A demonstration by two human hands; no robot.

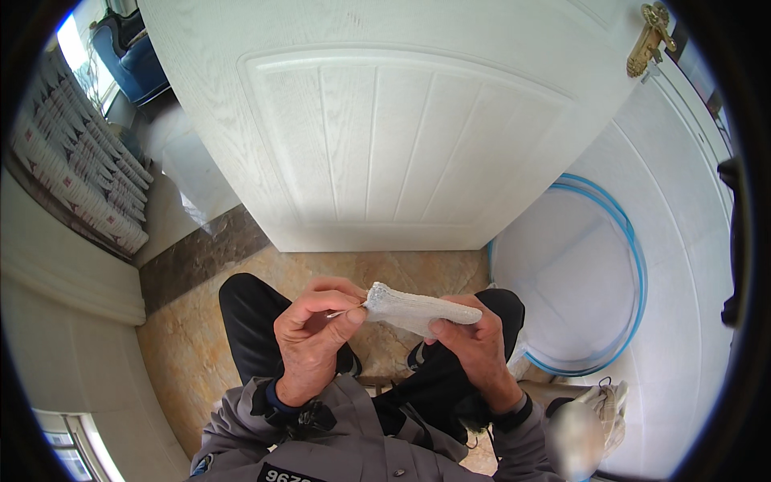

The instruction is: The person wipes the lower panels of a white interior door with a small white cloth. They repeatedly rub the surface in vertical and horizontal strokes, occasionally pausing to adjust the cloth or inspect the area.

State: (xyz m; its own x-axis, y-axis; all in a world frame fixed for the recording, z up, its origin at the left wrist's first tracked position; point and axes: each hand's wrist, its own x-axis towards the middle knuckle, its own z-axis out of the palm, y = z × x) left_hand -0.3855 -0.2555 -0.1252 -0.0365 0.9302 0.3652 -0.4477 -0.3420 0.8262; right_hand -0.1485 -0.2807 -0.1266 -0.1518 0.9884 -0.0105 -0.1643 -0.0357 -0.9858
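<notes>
A white knitted glove or similar knit piece (415, 308) is held over the lap, between both hands. My right hand (473, 337) grips its rounded right end, with the thumb on the near side. At its left end, my left hand (322, 328) pinches the edge between thumb and fingers. A thin pale strand or stick (339, 314) pokes out from between the left fingers; which of the two it is, I cannot tell.
A white panelled door (397, 144) with a brass handle (649, 39) stands in front. Right of it, a blue-rimmed round mesh item (566, 280) leans by the wall. A patterned curtain (84, 156) and blue armchair (129, 60) are left. Pale fabric (613, 416) lies lower right.
</notes>
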